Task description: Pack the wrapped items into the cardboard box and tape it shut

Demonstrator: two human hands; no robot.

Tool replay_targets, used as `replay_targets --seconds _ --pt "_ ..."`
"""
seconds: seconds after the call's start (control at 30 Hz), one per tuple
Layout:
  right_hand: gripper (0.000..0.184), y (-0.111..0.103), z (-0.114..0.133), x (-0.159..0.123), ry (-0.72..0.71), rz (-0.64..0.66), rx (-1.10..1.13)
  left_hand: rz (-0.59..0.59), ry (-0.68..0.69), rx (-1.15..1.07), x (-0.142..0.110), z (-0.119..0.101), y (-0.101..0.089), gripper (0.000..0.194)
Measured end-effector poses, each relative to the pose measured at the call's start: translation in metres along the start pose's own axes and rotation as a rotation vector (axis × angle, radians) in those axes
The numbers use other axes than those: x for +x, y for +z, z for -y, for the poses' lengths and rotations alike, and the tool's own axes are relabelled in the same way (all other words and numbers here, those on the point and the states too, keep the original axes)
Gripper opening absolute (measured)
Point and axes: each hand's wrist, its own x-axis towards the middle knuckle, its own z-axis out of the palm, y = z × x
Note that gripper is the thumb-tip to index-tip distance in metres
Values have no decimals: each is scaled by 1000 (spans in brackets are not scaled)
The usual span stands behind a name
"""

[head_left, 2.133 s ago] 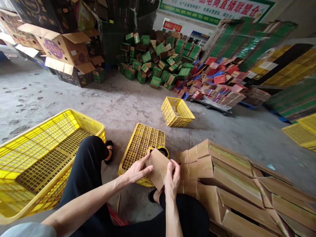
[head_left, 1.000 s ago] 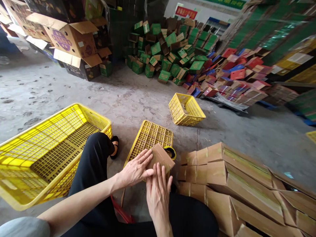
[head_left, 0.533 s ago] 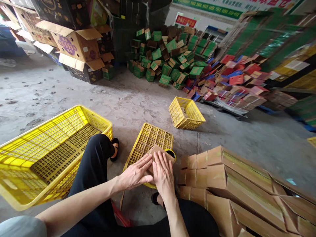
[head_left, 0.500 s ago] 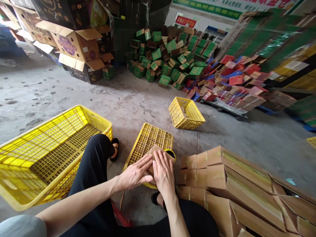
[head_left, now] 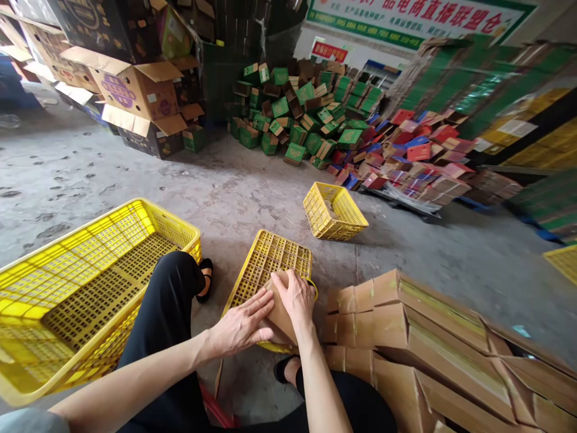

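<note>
A small brown cardboard box (head_left: 282, 310) rests on top of an upturned yellow plastic crate (head_left: 270, 255) between my legs. My left hand (head_left: 241, 325) lies flat along the box's left side, fingers stretched out, thumb apart. Over the box's right side is my right hand (head_left: 295, 297), its thumb on the cardboard and its other fingers bent away to the right, fingertips hidden. Just past those fingers shows the yellow rim of a round black-and-yellow item (head_left: 315, 291), mostly covered; whether I grip it cannot be made out.
At left stands a large yellow basket (head_left: 180, 231); ahead, a smaller yellow crate (head_left: 336, 210) with something brown inside. Stacked long cardboard cartons (head_left: 433, 337) lie close on my right. Piles of green boxes (head_left: 288, 114) and red boxes (head_left: 419, 150) fill the back.
My right hand has gone from lying flat on the box top to bent fingers over its right edge, beside the round item. My left hand stays on the box.
</note>
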Motion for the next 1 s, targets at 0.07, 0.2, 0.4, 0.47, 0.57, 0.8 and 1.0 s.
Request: replay_targets --seconds 0.07,0.2,0.4,0.47,0.57,0.8,1.0 --pt "55 1 0 3 11 0 18 -2 -16 18 0 -1 1 71" --pt "60 7 0 -9 -52 -57 -18 -6 -43 50 -1 -6 0 80" --pt "59 17 -8 -62 -128 -34 -35 -13 -53 71 8 -9 3 89" --pt "58 19 -17 -82 -97 -24 3 -23 -69 98 12 -9 5 87" --pt "60 23 -36 -109 24 -43 152 -30 -79 140 17 -10 5 85" --pt "92 41 -61 -112 422 -37 698 -55 -84 158 38 -12 4 90" --pt "90 67 -51 -87 516 -150 652 -5 -44 168 56 -15 15 93"
